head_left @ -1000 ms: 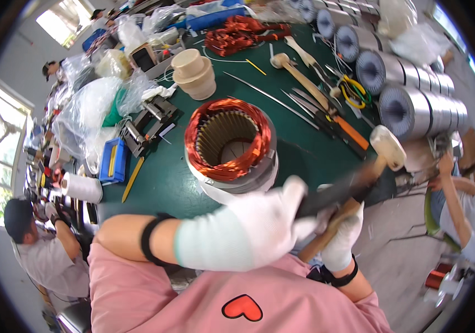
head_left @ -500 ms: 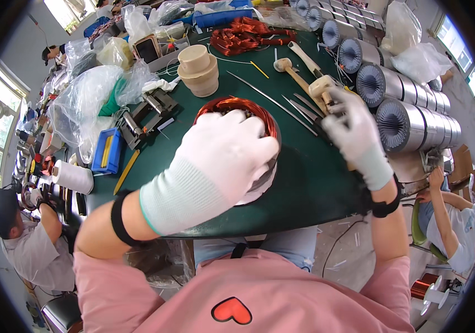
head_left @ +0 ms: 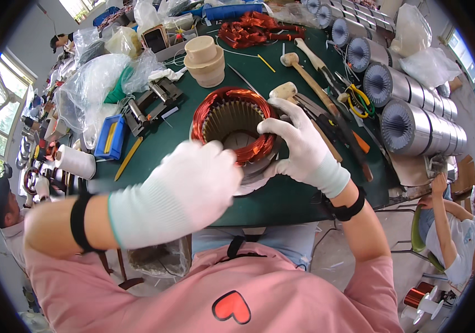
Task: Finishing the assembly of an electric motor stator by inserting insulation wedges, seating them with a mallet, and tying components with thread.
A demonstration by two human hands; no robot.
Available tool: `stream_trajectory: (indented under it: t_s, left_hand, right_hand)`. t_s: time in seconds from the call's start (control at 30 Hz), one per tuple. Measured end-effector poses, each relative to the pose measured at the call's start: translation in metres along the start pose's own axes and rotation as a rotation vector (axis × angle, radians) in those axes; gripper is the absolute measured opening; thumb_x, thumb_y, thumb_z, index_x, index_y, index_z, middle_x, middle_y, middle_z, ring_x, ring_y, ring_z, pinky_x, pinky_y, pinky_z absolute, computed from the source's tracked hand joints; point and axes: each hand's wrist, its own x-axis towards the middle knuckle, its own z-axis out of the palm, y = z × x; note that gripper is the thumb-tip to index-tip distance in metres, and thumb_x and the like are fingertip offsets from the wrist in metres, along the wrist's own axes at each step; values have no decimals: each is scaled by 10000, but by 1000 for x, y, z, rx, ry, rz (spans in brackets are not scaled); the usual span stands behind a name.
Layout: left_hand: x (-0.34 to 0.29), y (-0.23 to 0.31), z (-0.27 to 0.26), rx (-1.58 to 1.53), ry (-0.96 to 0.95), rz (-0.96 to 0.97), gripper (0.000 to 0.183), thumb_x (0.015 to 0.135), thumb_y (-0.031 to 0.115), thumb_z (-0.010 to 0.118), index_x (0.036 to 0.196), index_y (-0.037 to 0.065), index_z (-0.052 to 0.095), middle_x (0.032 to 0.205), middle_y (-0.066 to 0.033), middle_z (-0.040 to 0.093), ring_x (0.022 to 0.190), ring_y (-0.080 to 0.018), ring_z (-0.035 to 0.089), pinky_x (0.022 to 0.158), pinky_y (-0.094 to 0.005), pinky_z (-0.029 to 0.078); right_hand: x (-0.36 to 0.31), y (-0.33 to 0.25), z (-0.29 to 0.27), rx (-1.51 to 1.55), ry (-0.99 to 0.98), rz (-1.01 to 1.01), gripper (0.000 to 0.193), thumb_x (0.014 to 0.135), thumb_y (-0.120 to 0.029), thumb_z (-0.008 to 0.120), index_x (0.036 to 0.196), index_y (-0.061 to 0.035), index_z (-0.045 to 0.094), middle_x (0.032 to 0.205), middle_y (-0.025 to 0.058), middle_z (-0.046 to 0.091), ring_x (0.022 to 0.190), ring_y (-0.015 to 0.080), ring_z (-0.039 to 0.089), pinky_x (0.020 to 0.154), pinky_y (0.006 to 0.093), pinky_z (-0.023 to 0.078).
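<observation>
A motor stator stands upright near the table's front edge, with a ring of red copper windings round its top and a slotted bore open to view. My right hand, in a white glove, is closed on its right side, fingers over the windings and thumb lower down. At the near left side of the stator, my gloved left hand has its fingers curled in; the fingertips are hidden, so what they hold cannot be made out. Just beyond the right hand lies a mallet with a pale head.
Another mallet, yellow-handled cutters and further tools lie to the right. Metal stator cores line the right edge. A cream stepped block, a blue tray and red wire coils sit farther back. Co-workers sit at both sides.
My right hand has come from the tools onto the stator's right side, and the mallet by it now lies nearer the stator. My left hand has moved off the stator's top, toward me and left.
</observation>
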Motion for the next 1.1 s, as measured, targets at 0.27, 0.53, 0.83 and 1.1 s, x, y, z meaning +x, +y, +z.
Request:
stream_trajectory:
  t_s: [0.27, 0.53, 0.83, 1.1]
  left_hand:
    - [-14, -6, 18, -255, 482, -230, 207, 755, 159, 797, 919, 120, 678, 932, -59, 638, 904, -298, 619, 790, -421, 486]
    - [-16, 11, 80, -422, 1011, -470, 377, 696, 29, 836, 1040, 63, 685, 1048, -106, 668, 928, -267, 667, 820, -354, 538]
    - [-14, 25, 100, -293, 1169, -690, 345, 699, 27, 836, 1023, 88, 736, 981, -48, 696, 837, -242, 683, 747, -335, 555]
    - [-20, 0, 87, -152, 1006, -702, 244, 724, -43, 767, 938, 59, 710, 911, -78, 691, 814, -252, 664, 720, -336, 533]
  right_hand:
    - [-12, -36, 24, -123, 151, 68, 781, 490, -215, 937, 1211, -199, 636, 1407, 232, 472, 1285, 429, 484, 1060, 496, 413]
    - [4, -47, 8, -434, 86, -161, 528, 654, -372, 869, 1114, -198, 676, 1419, 98, 549, 1419, 375, 392, 1170, 577, 230]
    - [5, -59, 54, -307, 115, -188, 695, 533, -207, 877, 1173, -93, 630, 1116, 83, 536, 1153, 323, 522, 1077, 584, 373]
    - [13, -63, 74, -354, 156, -180, 671, 548, -255, 871, 1159, -100, 641, 1075, 56, 523, 1087, 284, 511, 1067, 548, 379]
